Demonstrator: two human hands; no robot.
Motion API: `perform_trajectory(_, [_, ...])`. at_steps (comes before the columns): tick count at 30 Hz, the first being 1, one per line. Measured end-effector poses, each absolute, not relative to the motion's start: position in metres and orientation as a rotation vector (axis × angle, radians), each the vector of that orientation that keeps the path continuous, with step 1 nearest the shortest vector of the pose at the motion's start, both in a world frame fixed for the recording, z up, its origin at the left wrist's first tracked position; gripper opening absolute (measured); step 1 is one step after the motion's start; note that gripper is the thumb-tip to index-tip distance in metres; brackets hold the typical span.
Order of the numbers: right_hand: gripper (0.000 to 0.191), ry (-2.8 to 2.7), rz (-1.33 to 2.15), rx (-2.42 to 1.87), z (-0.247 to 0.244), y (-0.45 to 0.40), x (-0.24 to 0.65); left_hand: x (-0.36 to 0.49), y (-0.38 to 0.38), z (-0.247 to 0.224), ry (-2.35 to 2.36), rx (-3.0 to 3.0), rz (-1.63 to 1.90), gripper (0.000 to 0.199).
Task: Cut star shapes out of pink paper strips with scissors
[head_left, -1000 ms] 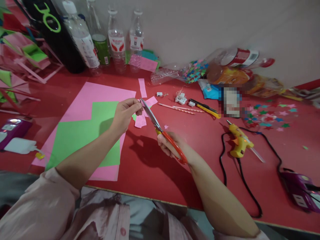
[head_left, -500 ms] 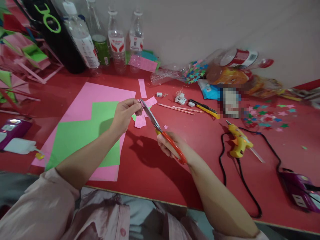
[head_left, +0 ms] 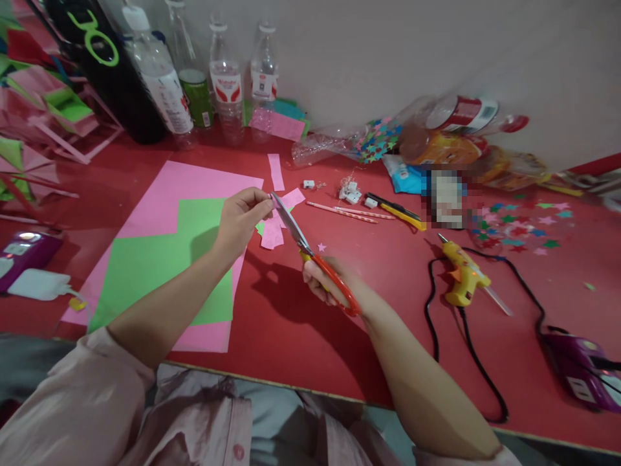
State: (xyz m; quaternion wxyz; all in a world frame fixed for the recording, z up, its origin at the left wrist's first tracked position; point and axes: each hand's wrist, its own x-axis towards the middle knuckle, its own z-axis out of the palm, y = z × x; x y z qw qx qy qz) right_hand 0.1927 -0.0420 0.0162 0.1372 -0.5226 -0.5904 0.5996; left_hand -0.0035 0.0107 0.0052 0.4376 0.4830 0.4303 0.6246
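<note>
My right hand is closed around the handles of the scissors, whose blades point up and left. The blade tips meet the fingertips of my left hand. Those fingers are pinched together, and whatever they hold is too small to make out. Beneath the blades lie pink paper scraps with a bit of green. One small pink star rests on the red table just above the scissors' pivot. Left of and under my left arm, a green sheet overlaps pink sheets.
A yellow glue gun with a black cord lies right. Straws, a yellow cutter and paper stars are farther back. Bottles stand along the wall. Pink paper models fill the left corner.
My right hand and the scissors' handles have shifted very slightly left and up. My left hand stays almost in place, still pinched.
</note>
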Motion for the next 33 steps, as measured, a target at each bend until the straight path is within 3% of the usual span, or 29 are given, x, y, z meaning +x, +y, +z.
perform_trajectory(19, [0.055, -1.743, 1.733, -1.437, 0.0147, -0.0428, 0.195, 0.0012, 0.0059, 0.0028, 1.009, 1.208, 1.526, 0.016])
perform_trajectory(33, [0.047, -1.679, 1.725, -1.457, 0.019, -0.0448, 0.1892, 0.0024, 0.0059, 0.0042, 0.989, 1.147, 1.5, 0.015])
